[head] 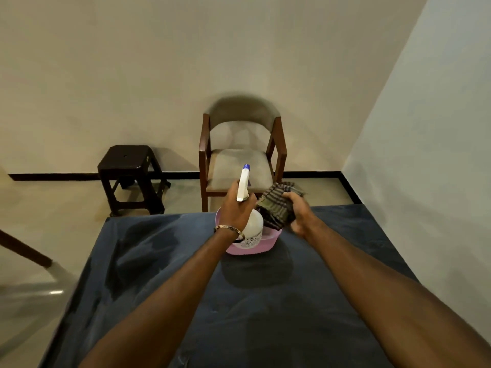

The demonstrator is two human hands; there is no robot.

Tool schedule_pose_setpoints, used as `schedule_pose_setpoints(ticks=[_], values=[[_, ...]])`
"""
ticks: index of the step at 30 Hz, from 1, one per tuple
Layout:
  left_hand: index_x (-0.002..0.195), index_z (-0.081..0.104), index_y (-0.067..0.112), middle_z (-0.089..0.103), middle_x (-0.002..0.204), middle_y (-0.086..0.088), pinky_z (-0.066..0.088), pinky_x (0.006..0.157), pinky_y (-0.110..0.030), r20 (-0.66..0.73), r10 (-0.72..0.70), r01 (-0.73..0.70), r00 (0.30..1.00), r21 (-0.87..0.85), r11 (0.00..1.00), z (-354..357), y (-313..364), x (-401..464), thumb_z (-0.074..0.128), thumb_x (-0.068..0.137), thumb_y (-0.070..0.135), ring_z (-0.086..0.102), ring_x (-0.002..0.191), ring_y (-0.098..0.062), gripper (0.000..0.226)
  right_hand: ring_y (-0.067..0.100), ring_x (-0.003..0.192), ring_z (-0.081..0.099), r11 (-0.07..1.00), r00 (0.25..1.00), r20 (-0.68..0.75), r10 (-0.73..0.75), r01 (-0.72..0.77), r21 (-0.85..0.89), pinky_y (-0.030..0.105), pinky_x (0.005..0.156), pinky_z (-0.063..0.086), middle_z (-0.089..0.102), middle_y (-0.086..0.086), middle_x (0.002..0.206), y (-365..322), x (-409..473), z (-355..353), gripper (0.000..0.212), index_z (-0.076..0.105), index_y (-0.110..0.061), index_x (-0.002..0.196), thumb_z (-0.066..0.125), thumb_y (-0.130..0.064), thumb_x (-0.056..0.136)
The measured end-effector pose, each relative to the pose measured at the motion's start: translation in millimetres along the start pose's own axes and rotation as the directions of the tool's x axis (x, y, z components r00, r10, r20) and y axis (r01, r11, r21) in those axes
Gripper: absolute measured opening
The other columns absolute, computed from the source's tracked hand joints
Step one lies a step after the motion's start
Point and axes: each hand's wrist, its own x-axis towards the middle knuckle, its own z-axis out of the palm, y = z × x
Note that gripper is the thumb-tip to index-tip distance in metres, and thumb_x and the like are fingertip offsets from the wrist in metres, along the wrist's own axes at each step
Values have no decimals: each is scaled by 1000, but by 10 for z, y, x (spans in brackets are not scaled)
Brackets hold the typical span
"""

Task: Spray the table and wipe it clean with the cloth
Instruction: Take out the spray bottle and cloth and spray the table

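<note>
I see the left hand wrapped around the neck of a white plastic spray bottle, its blue-tipped nozzle pointing away. The right hand clutches a crumpled striped cloth. Both hover over a round pink tub sitting at the far edge of the table, whose dark blue cover shows darker patches.

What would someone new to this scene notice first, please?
Two bare arms reach over the dark blue table: the left hand grips a white spray bottle and the right hand a striped cloth, both above a pink tub at the far edge. Beyond stand a chair and a stool against the wall.
</note>
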Motion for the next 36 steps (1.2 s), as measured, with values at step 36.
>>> schedule_pose_setpoints(ticks=[36], values=[[113, 55, 21, 63, 100, -11, 51, 52, -21, 315, -241, 270, 918, -51, 962, 180, 886, -2457, 70, 85, 20, 65, 91, -23, 32, 31, 92, 74, 972, 979, 150, -139, 107, 208, 41, 77, 56, 76, 16, 105, 10, -1607, -1184, 39, 72, -6, 107, 42, -29, 100]])
